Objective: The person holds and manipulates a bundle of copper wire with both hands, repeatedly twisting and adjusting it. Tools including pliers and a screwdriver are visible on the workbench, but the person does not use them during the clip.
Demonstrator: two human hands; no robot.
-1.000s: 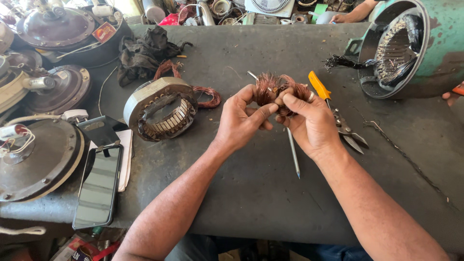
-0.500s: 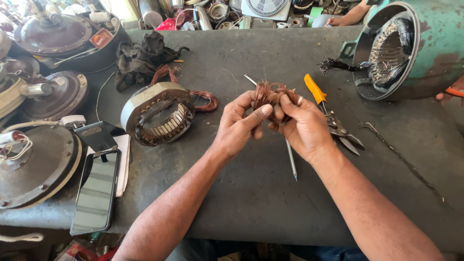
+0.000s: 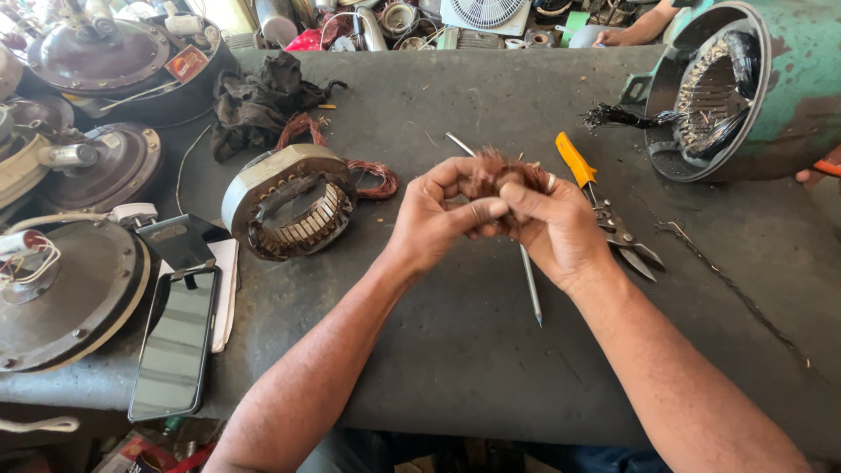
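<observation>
Both of my hands are closed together on a bundle of copper wire (image 3: 495, 168) above the middle of the dark table (image 3: 455, 368). My left hand (image 3: 438, 217) grips it from the left with the thumb across the front. Pressing against it from the right is my right hand (image 3: 552, 229), a ring on one finger. Most of the wire is hidden by my fingers. Under my hands lies a long metal rod (image 3: 529, 285). A ring-shaped stator core (image 3: 289, 201) sits to the left with copper wire loops (image 3: 372, 178) beside it.
Yellow-handled cutters (image 3: 604, 206) lie right of my hands. A green motor housing (image 3: 745, 83) stands at the far right. Fan motor covers (image 3: 66, 289) and a phone (image 3: 175, 342) are at the left edge. A black rag (image 3: 263, 101) lies at the back. Another person's arm (image 3: 639, 26) shows beyond.
My hands have drawn closer together and folded tighter over the copper wire, so less of it shows. The view has shifted slightly.
</observation>
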